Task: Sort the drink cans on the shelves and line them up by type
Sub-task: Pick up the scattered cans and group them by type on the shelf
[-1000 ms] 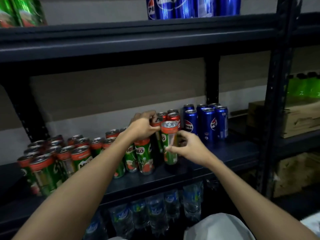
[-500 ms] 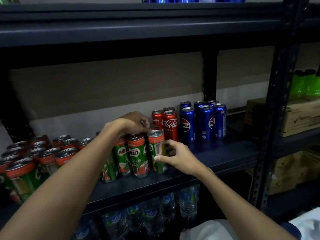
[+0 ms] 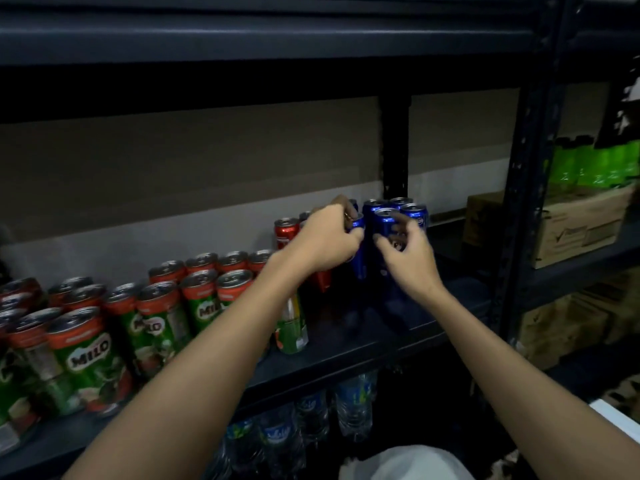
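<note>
The blue Pepsi cans [image 3: 398, 216] stand bunched at the right of the middle shelf [image 3: 346, 355], red Coca-Cola cans [image 3: 286, 232] just beside them and Milo cans [image 3: 86, 351] massed to the left. The left hand [image 3: 327, 242] grips one blue can; the right hand [image 3: 407, 259] curls round another. Packed this tightly, a nudge could topple neighbouring cans or mix the types.

A dark metal shelving unit [image 3: 349, 351] stands against a wall [image 3: 194, 157] painted dull brown above and pale below. Dim light. To the right, brown cardboard boxes [image 3: 581, 223] sit on a neighbouring shelf, bright green bottles [image 3: 595, 164] behind them.
</note>
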